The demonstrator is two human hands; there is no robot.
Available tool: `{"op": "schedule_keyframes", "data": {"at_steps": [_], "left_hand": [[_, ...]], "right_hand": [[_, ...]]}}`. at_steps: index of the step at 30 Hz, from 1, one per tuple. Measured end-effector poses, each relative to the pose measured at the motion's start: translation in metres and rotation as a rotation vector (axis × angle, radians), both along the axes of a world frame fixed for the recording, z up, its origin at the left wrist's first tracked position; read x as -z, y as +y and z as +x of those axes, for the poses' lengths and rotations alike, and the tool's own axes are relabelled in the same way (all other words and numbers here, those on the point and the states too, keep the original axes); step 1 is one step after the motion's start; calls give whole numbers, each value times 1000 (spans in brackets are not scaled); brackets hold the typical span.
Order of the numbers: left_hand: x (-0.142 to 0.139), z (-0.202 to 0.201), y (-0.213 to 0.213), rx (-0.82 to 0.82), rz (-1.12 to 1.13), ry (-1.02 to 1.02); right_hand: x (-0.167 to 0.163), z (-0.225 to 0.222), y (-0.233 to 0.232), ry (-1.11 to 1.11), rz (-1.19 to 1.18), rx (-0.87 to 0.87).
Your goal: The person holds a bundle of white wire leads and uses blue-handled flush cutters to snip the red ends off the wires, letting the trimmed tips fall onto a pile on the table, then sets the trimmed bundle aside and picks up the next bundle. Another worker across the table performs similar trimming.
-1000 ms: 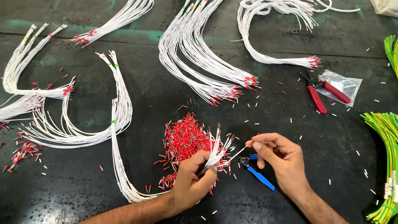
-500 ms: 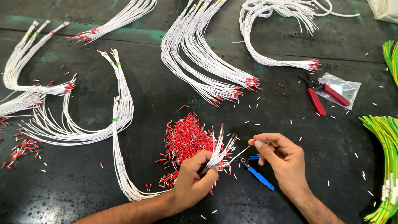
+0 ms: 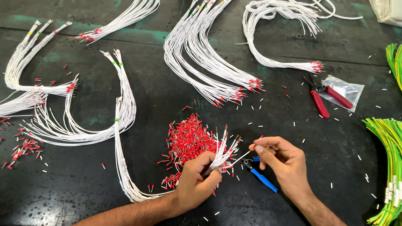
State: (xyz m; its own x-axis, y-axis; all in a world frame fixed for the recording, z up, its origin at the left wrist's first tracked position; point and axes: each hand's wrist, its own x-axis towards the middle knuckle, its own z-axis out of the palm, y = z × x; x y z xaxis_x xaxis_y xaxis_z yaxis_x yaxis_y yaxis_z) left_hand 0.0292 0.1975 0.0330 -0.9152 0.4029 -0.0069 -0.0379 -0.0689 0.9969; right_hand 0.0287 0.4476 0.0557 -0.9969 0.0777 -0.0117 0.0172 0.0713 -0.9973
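Observation:
My left hand (image 3: 197, 182) grips a bundle of thin white wires (image 3: 125, 125) close to their stripped ends, which fan out up and to the right. My right hand (image 3: 278, 159) pinches a small red ferrule (image 3: 254, 145) at the tip of one wire that sticks out from the bundle. A heap of loose red ferrules (image 3: 188, 140) lies on the dark table just behind my left hand. A blue-handled tool (image 3: 261, 178) rests on the table under my right hand.
Several other white wire bundles (image 3: 209, 62) with red-tipped ends curve across the table. Red-handled pliers (image 3: 322, 98) lie beside a clear plastic bag (image 3: 347, 90) at the right. Green-yellow wires (image 3: 387, 146) run along the right edge. White insulation scraps are scattered about.
Both hands stay in nearly the same place. My right fingers have shifted slightly at the tip of the single wire.

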Motion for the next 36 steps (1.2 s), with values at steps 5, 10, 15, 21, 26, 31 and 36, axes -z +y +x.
{"op": "schedule_keyframes", "data": {"at_steps": [5,10,15,21,26,31,36], "left_hand": [[0,0,0,-12,11,28],[0,1,0,-38,6,2],[-2,0,1,-134,43,40],[-5,2,2,-56,64,99],[-11,1,-4,7,4,365],[-11,0,-2,19,-1,209],[-4,-1,-1,-6,13,230]], "right_hand": [[6,3,1,-32,-12,-54],[9,3,-5,-35,-82,-122],[-1,5,-28,126,382,-57],[-14,9,-44,698,988,-359],[-6,9,-37,687,1070,-403],[1,11,-29,642,1104,-434],[-1,14,-33,659,1047,-399]]}}
